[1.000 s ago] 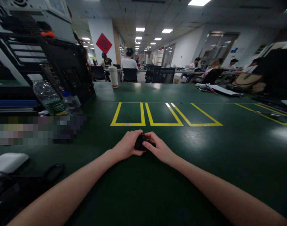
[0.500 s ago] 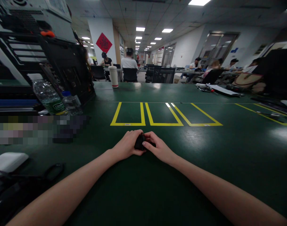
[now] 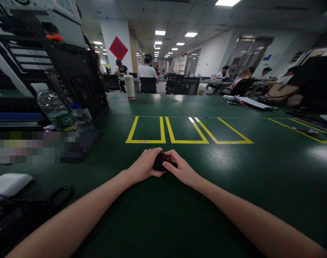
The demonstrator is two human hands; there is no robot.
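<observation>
A small black object (image 3: 158, 162) is held between my two hands over the green table (image 3: 163, 211), just in front of the yellow tape outlines. My left hand (image 3: 145, 164) is closed round its left side, thumb along the far edge and fingers below. From the right, my right hand (image 3: 181, 166) pinches it with the thumb and fingertips. The object is dark and partly covered by fingers, so its exact kind cannot be made out.
Yellow tape (image 3: 145, 142) marks three open-topped frames beyond my hands. At left stand a clear plastic bottle (image 3: 54, 107), a smaller blue-capped bottle (image 3: 81, 116) and black computer hardware (image 3: 77, 79). A white cup (image 3: 129, 87) stands at the far edge; papers (image 3: 256, 103) lie far right.
</observation>
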